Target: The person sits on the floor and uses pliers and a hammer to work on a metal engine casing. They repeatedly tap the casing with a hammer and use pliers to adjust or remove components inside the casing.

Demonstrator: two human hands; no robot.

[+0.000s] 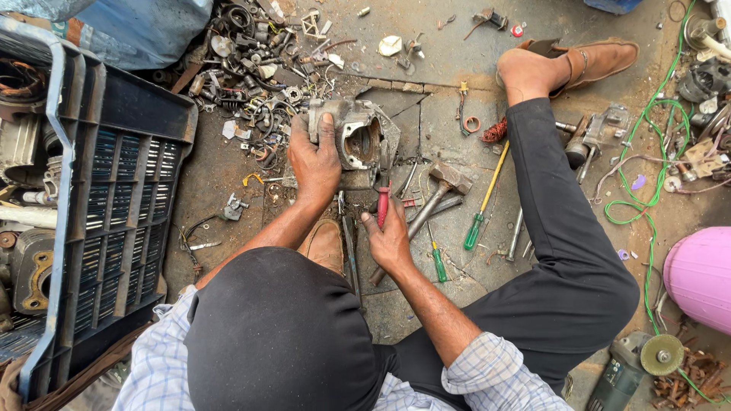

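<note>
- Your left hand (314, 158) grips the left side of the grey metal engine casing (358, 141), fingers clamped over its edge, thumb on top
- The casing sits on the concrete floor (228, 175) at the centre, just far of your hands
- Your right hand (388, 237) is closed around a red-handled tool (383, 204) that points up at the casing
- A hammer (442, 186) and green-handled screwdrivers (476, 228) lie just right of it

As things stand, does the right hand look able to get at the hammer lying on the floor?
Probably yes. The hammer lies just beside the right hand with bare floor between them, but that hand already grips a red-handled tool, so it would likely have to put that down first.
</note>
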